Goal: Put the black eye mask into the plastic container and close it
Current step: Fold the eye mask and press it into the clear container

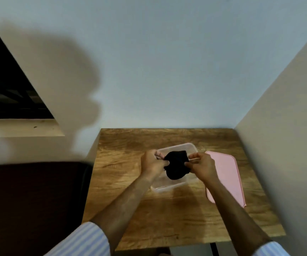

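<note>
A clear plastic container (185, 147) stands open in the middle of the wooden table (167, 215). The black eye mask (176, 166) hangs bunched over the container's opening, held from both sides. My left hand (151, 164) grips its left edge and my right hand (201, 166) pinches its right edge. The container's pink lid (226, 176) lies flat on the table just to the right of the container, partly behind my right forearm.
The table sits in a corner, with a pale wall behind it and another wall (287, 135) close along its right side. A dark seat or sofa (32, 200) borders the table's left edge. A dark window opening (6, 89) is at the upper left.
</note>
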